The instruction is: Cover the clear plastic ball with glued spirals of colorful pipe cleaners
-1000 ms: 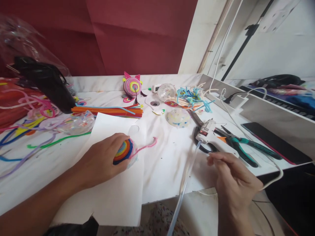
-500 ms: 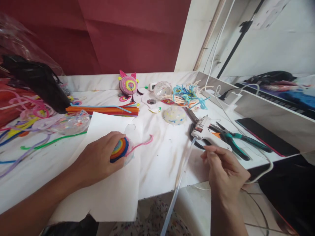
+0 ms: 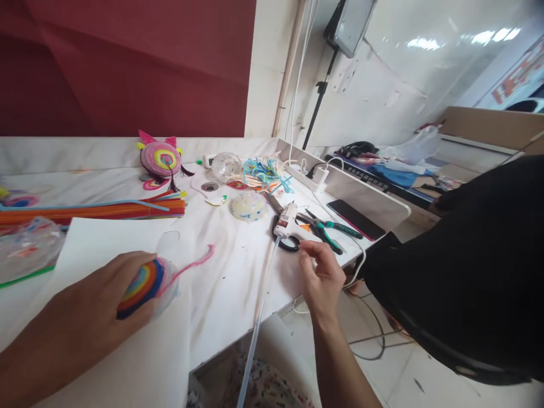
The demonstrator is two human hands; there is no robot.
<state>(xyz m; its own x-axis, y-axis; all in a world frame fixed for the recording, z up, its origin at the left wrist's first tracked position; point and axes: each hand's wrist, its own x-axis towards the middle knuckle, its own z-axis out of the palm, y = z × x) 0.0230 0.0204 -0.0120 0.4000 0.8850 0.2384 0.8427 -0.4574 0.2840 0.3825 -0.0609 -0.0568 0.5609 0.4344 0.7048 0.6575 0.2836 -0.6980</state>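
Note:
My left hand is closed around a clear plastic piece with a rainbow-striped fuzzy disc on it. From it a pink pipe cleaner sticks out to the right. White paper lies beneath this hand. My right hand is beside the handle of a white glue gun, its fingers bent and apart, with nothing visible in them. A long clear glue stick runs from the gun's back down past the table edge. Scissors lie partly beneath the gun.
Green-handled pliers and a phone lie to the right. Behind are a speckled dome, a clear ball, blue pipe cleaners and a pink eared ornament. Orange pipe cleaners lie left. A large black object stands right.
The view has swung to the right, so the table things appear further left. My right hand's fingers have loosened from a pinch near the glue gun. My left hand keeps its hold.

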